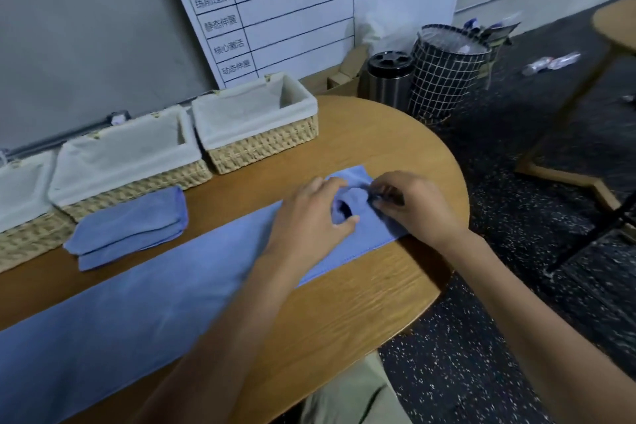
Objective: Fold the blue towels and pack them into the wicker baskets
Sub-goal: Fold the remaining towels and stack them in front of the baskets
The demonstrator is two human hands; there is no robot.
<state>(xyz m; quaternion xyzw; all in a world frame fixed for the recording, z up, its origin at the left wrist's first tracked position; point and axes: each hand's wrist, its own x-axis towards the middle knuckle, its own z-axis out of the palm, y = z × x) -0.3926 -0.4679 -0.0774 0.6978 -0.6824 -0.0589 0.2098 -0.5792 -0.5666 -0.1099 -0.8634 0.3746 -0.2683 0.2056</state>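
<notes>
A long blue towel lies stretched flat along the wooden table, from the lower left to the right end. At that right end my left hand and my right hand both pinch the cloth, which bunches up between them. A folded blue towel sits in front of the baskets. Three wicker baskets with white liners stand along the wall: the right one, the middle one and the left one, cut off by the frame edge. No towel shows inside them.
A white chart board leans on the wall behind the baskets. On the floor past the table's round end stand a steel canister and a black grid-pattern bin. A second wooden table is at the far right.
</notes>
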